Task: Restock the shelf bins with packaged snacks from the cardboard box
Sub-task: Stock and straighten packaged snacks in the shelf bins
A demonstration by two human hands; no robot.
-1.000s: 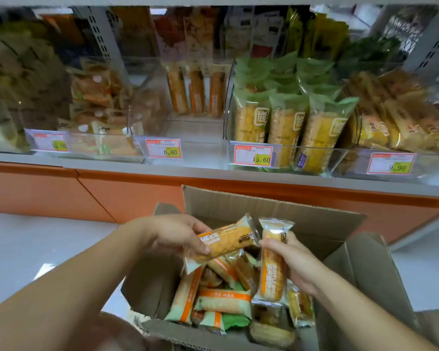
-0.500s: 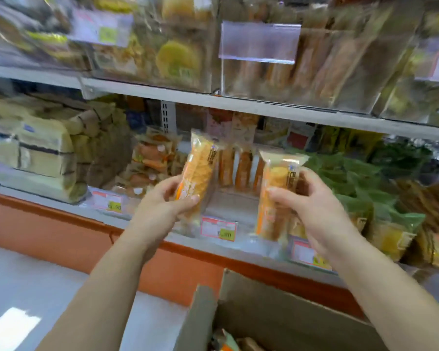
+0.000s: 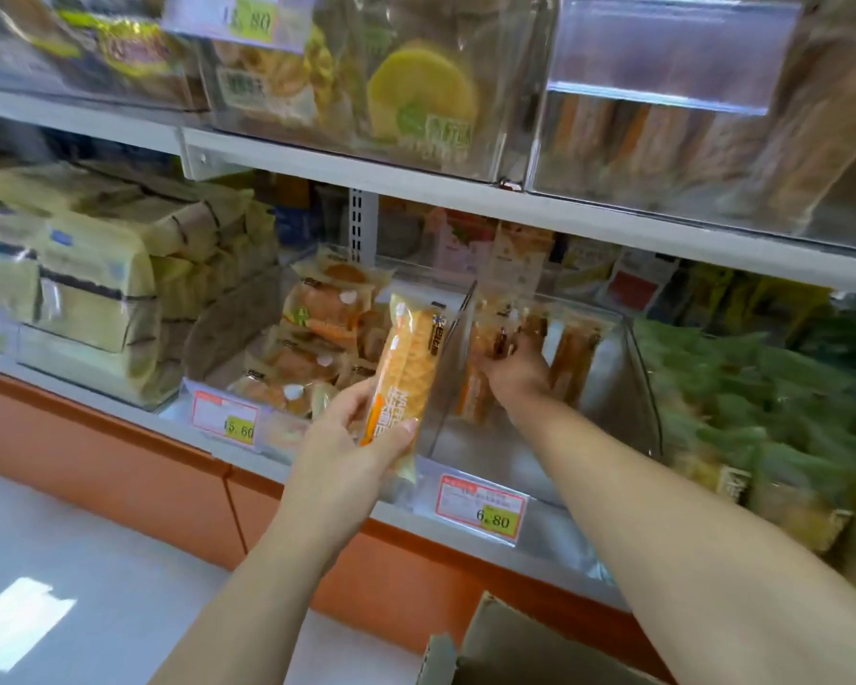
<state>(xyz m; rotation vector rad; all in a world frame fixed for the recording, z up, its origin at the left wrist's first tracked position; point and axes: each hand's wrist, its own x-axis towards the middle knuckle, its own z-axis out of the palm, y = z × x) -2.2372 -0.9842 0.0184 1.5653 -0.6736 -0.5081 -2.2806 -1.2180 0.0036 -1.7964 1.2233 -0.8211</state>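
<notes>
Okay, left fingers (image 3: 356, 403) and thumb are clamped on the lower half of the left pack (image 3: 408, 358), which stands upright just outside the bin. Right fingers (image 3: 527, 338) look curled round the right pack (image 3: 471, 388), deep inside the bin; it is blurred through the plastic, so the grip is a judgement.

Just past the right fingers stand stocked packs (image 3: 572, 355), near enough to knock over if the right hand (image 3: 517, 375) lets go carelessly or pulls back fast. Risk: the right pack flops flat, since the bin floor in front is bare.

Beside the left hand (image 3: 349, 452), the bin wall (image 3: 448, 358) edge could catch the left pack going in. Above both hands, the upper shelf (image 3: 465, 200) caps lift. There is open room toward the right rim. The box (image 3: 525, 645) is below the wrists.
</notes>
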